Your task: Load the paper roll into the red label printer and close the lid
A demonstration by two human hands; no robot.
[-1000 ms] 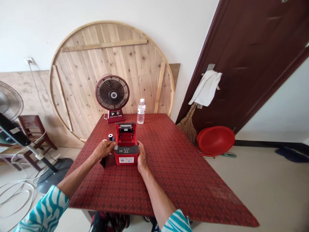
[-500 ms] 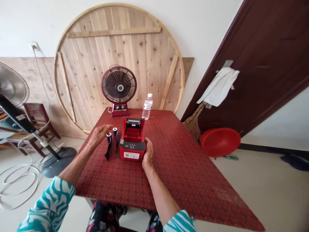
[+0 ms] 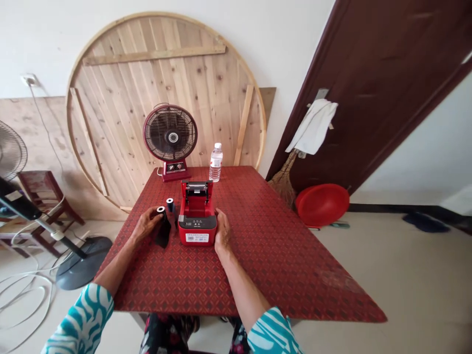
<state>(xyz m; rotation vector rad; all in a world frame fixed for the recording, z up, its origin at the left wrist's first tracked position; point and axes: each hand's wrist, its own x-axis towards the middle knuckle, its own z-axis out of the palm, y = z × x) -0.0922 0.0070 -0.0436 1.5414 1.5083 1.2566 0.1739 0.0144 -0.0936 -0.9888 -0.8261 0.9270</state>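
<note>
A red label printer (image 3: pixel 199 237) stands on the table with its lid up, showing a black roller inside. My right hand (image 3: pixel 222 231) is on the printer's right side, steadying it with the fingers along the wall. To the left, my left hand (image 3: pixel 146 223) has its fingertips closed on a black ribbon roll (image 3: pixel 161 211) with a white core. A black tail of ribbon hangs from that roll towards me. Just behind it stands a second black roll (image 3: pixel 170 204), upright and untouched, also with a white core.
A red patterned cloth covers the table (image 3: pixel 265 265). At the back are a dark red desk fan (image 3: pixel 171 137) and a water bottle (image 3: pixel 216 164). A pedestal fan (image 3: pixel 33 211) stands left of the table; a red basin (image 3: pixel 322 205) and a broom (image 3: pixel 283 179) are on the right.
My left hand has come down from above the rolls and taken hold of the nearer one. The right hand stays at the printer's side. The view has shifted slightly.
</note>
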